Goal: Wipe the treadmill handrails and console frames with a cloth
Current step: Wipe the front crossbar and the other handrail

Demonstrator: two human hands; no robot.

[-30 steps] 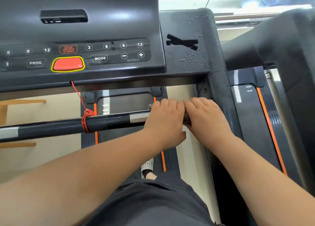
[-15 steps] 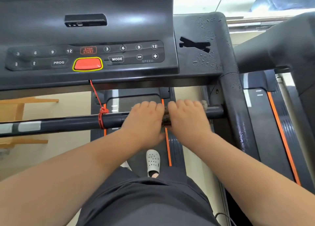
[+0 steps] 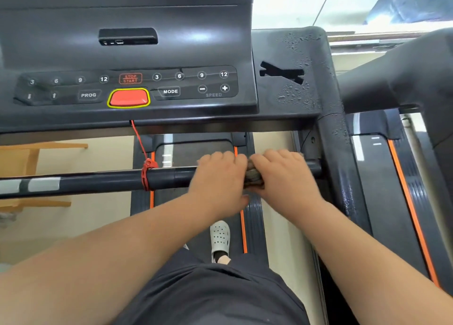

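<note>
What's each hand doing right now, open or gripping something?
Left hand: grip closed round the black handrail bar.
Right hand: grip closed on the crumpled brown cloth on that bar.

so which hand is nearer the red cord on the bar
Left. The left hand grips the bar right of the red cord; the right hand holds the cloth farther along.

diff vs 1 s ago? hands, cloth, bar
The left hand and right hand slid the cloth leftward along the crossbar. They went from the right upright toward the red cord, then eased slightly back right. The bar's right end is now exposed. Unchanged: both hands grip the crossbar side by side, cloth bunched between them, and the cord stays tied in place.
</note>
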